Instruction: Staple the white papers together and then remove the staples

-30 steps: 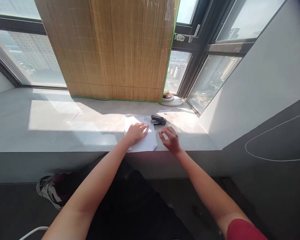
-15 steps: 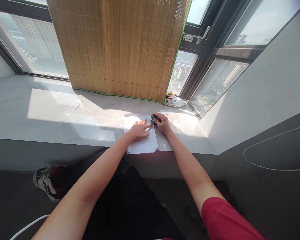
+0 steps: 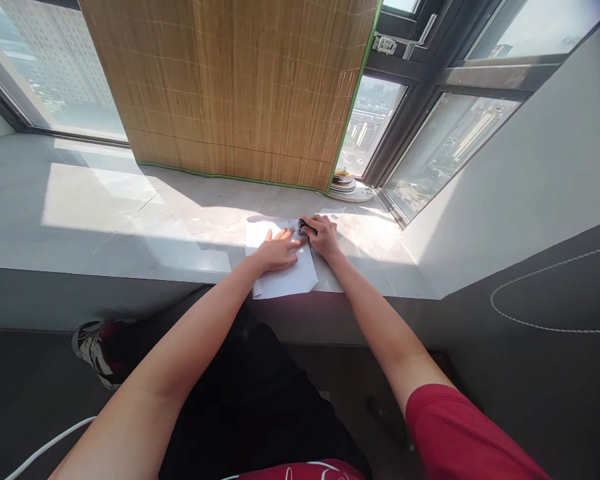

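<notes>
White sheets of paper [image 3: 285, 275] lie on the grey window ledge [image 3: 130, 233], their near edge hanging over its front. My left hand [image 3: 276, 251] rests flat on the paper with fingers stretched out. My right hand [image 3: 322, 236] is closed over a black stapler [image 3: 304, 227] at the paper's far right corner; only the stapler's left end shows past my fingers.
A bamboo blind [image 3: 230, 87] hangs behind the ledge. A stack of plates [image 3: 349, 188] sits at the window corner to the right. A white wall [image 3: 505, 173] bounds the right side. A sneaker [image 3: 93, 350] and a white cable [image 3: 50, 443] lie on the dark floor.
My right hand reached forward from the ledge beside the paper and closed on the stapler, then drew it to the paper's corner. The left hand stayed flat on the paper.
</notes>
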A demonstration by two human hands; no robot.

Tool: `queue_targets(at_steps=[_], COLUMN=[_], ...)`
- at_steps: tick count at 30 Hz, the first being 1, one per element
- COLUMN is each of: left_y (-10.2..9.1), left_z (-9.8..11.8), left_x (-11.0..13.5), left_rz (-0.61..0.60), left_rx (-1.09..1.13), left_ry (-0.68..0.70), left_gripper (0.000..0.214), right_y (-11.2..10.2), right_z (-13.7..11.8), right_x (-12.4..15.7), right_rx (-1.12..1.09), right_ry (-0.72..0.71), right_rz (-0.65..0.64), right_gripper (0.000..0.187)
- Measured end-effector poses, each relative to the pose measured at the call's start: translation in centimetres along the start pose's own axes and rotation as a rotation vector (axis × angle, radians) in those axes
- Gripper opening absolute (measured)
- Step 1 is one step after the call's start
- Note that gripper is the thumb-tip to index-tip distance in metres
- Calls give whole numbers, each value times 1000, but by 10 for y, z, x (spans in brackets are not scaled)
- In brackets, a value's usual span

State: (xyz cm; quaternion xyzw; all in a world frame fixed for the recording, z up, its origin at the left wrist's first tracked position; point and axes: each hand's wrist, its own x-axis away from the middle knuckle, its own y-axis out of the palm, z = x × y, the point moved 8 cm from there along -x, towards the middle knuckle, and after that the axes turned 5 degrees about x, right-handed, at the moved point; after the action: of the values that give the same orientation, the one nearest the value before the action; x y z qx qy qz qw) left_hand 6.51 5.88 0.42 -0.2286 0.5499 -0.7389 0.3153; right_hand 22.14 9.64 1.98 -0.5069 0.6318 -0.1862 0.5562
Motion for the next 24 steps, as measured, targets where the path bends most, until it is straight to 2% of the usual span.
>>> queue_targets(at_steps=[6, 17, 24], left_y=[-1, 2, 1], left_z=[1, -1, 1], left_x=[0, -3, -3], left_rz=[7, 50, 31], left_rx=[13, 54, 52], left_ry=[4, 24, 25], left_gripper=[62, 52, 55], right_y=[-2, -2, -1], right_z=[0, -7, -8], right_x=[0, 2, 2], right_rx=[-2, 64, 83], right_ry=[23, 10, -4], right_rz=[10, -16, -11], right_gripper=[38, 38, 39])
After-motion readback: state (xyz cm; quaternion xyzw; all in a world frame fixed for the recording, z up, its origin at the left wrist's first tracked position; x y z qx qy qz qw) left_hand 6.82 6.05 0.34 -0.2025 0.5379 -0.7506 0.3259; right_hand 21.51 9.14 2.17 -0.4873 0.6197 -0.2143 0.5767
